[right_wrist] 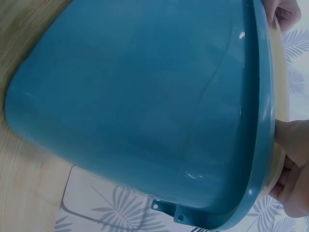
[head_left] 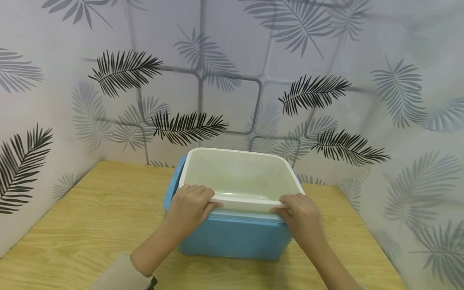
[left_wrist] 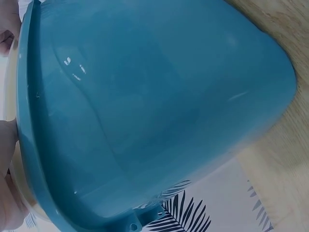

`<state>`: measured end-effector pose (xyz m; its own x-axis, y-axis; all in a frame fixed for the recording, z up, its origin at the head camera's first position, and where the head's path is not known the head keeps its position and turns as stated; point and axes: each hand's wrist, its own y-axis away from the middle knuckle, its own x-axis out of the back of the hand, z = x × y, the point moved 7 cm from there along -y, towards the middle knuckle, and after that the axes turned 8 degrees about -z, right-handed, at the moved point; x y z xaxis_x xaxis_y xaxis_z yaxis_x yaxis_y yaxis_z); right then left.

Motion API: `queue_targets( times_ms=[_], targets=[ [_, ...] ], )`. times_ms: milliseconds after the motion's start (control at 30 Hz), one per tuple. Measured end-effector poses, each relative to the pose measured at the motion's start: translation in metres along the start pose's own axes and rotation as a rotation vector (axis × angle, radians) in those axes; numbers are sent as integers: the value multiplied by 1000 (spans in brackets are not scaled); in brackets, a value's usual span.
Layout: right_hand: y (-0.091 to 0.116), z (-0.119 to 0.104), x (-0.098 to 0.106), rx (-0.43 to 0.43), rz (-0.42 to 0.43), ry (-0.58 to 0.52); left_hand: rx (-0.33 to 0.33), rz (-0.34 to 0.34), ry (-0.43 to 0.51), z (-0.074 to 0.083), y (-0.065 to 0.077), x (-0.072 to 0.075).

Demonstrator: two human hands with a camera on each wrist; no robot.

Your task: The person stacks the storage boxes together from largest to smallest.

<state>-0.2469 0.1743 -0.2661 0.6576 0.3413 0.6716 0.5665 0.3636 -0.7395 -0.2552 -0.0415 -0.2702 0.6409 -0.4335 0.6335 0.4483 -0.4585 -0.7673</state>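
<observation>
A white plastic liner tub [head_left: 239, 173] sits partly inside a blue plastic bin [head_left: 235, 237], its rim standing above the blue one. My left hand [head_left: 193, 203] grips the near left corner of the white rim, fingers over the edge and thumb on the outside. At the near right corner my right hand [head_left: 301, 209] holds the same rim in the same way. Both wrist views are filled mostly by the side of the blue bin [left_wrist: 159, 96], with small hinge lugs [right_wrist: 169, 210] under its rim. The inside of the white tub shows nothing in it.
The bin stands on a wood-grain table [head_left: 90, 209]. Behind the table rises a wall [head_left: 232, 100] covered with a leaf pattern, and it continues along the left and right sides. A beige sleeve [head_left: 123, 274] covers the left forearm.
</observation>
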Motion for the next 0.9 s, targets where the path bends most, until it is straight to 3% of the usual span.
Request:
queue_targets(
  times_ms=[300,400,533,667,800,900],
  targets=[
    [-5,7,0,-75,-199,-109,17,-109,48,1,-3,-3],
    [-3,9,-1,-79,-224,-140,7,-130,60,1,-1,-4],
    [1,8,1,-12,-150,-192,-13,-113,81,2,3,-4],
    [7,12,6,62,-25,-286,-13,-10,142,-4,6,2],
    [18,29,11,34,72,-341,26,78,182,-19,13,12],
    [30,47,12,-20,92,-357,79,66,163,-35,23,18]
  ],
)
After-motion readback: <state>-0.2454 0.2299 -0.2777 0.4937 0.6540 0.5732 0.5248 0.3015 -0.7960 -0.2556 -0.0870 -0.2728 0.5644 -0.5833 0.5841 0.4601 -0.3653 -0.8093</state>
